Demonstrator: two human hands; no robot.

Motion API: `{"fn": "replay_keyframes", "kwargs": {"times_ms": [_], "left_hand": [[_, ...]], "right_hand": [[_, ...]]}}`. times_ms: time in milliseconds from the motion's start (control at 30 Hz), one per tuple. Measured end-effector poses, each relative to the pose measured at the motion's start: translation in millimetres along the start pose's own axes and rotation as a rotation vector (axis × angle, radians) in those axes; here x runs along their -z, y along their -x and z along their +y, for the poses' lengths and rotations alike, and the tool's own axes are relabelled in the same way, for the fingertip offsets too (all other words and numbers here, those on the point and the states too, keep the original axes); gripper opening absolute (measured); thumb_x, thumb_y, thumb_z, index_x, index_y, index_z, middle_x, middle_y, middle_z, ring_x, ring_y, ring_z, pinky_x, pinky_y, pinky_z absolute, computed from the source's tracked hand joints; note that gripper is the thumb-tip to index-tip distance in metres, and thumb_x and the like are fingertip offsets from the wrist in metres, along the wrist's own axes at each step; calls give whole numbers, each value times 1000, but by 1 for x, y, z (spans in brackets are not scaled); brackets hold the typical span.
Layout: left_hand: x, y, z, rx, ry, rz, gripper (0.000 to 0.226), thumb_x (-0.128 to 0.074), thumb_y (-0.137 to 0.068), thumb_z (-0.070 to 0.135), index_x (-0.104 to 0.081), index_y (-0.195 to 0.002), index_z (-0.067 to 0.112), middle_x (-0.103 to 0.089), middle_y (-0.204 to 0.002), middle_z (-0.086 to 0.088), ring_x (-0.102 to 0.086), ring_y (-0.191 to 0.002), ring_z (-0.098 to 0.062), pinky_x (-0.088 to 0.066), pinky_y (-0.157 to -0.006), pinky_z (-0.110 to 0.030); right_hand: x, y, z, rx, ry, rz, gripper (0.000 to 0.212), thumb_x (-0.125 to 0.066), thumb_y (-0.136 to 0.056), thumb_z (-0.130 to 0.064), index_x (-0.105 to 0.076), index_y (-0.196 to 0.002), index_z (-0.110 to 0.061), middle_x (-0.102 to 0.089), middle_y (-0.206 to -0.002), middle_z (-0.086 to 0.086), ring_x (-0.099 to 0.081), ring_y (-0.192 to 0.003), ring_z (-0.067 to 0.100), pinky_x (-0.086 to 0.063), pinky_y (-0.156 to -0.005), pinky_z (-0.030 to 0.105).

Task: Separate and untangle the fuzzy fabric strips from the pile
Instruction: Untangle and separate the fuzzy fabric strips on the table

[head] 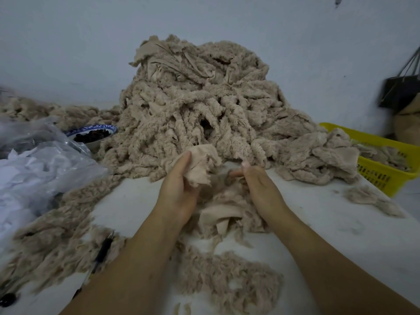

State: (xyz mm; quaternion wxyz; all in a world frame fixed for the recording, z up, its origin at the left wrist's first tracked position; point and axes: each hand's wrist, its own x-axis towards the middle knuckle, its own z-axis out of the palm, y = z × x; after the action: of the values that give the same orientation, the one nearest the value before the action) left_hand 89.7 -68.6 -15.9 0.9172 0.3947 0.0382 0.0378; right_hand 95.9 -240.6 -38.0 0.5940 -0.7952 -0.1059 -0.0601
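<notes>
Right now we have both hands low in the middle of the frame, just in front of the big pile (200,98) of beige fuzzy strips that fills the centre and leans against the wall. Our left hand (179,189) has its fingers curled round a crumpled strip (200,169), smooth backing outward, held up near the foot of the pile. Our right hand (261,189) sits just beside it, thumb raised and fingers curled in toward the loose fabric between the hands; whether it truly pinches that fabric we cannot tell. More scraps lie on the white table (318,223) under and around our forearms. At the right edge a yellow basket (386,176) holds further strips. At left sit a clear plastic bag (45,169) and a blue-rimmed bowl (93,133) of dark bits.
</notes>
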Motion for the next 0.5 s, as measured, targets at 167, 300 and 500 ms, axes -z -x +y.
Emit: {"fn": "replay_keyframes", "kwargs": {"times_ms": [167,300,500], "left_hand": [[-8,7,-10,50,-230,-130,41,-56,-94,34,-67,-118,2,-73,-111,-16,-70,-103,-27,-57,-87,-37],[-9,11,-21,22,-331,-130,50,-64,-83,39,-69,-115,1,-72,-112,-20,-69,-107,-31,-54,-94,-43],[5,-8,-5,-80,7,176,36,-51,-101,31,-58,-125,4,-71,-110,-11,-73,-89,-18,-60,-72,-30]], "right_hand": [[-9,5,-5,179,36,-70,69,-37,-83,-77,-64,-86,-14,-59,-90,-4,-56,-83,-1,-42,-72,8],[-13,4,-5,140,100,-108,53,-47,-90,-61,-46,-71,-12,-45,-63,-7,-43,-57,2,-35,-54,19],[-14,6,-4,231,149,-216,42,-42,-102,-41,-39,-70,-14,-35,-62,-10,-33,-55,4,-30,-52,18]]}}
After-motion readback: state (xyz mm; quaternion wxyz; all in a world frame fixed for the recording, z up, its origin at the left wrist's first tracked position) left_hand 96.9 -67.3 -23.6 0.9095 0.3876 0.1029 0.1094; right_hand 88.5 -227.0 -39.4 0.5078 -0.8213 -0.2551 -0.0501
